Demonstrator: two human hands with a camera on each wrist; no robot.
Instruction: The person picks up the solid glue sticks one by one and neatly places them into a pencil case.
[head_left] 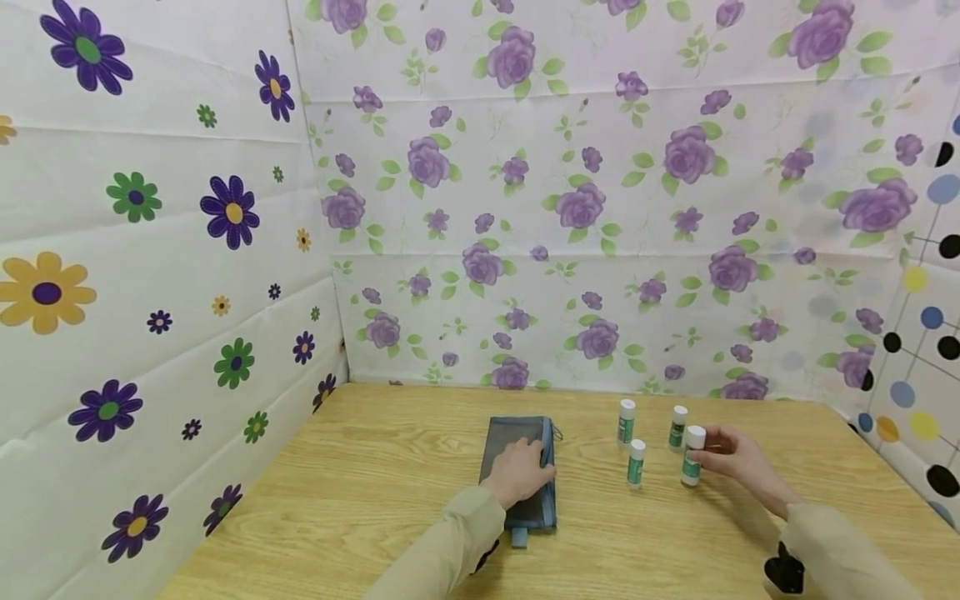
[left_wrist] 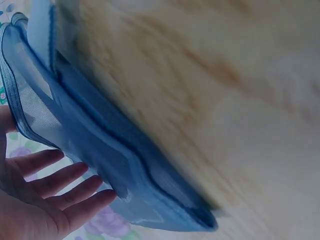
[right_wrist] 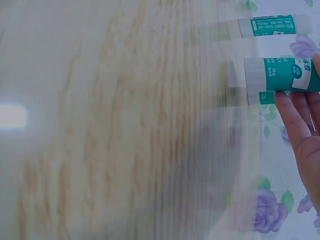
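Note:
A blue mesh zip pouch (head_left: 519,428) lies flat on the wooden table, a short tab at its near end. My left hand (head_left: 519,473) rests on it, fingers loosely extended; in the left wrist view the fingertips touch the mesh of the pouch (left_wrist: 112,150). To the right, my right hand (head_left: 738,465) pinches an upright glue stick (head_left: 691,468) with a white cap and green label. That glue stick (right_wrist: 287,75) shows "15g" in the right wrist view. Three similar glue sticks stand beside it: one at the back left (head_left: 626,425), one nearer (head_left: 636,467), one just behind (head_left: 677,430).
The light wooden table (head_left: 360,483) extends to a back wall hung with a purple-rose cloth (head_left: 517,167). A daisy-patterned cloth (head_left: 172,250) covers the left side, a dotted one (head_left: 915,375) the right.

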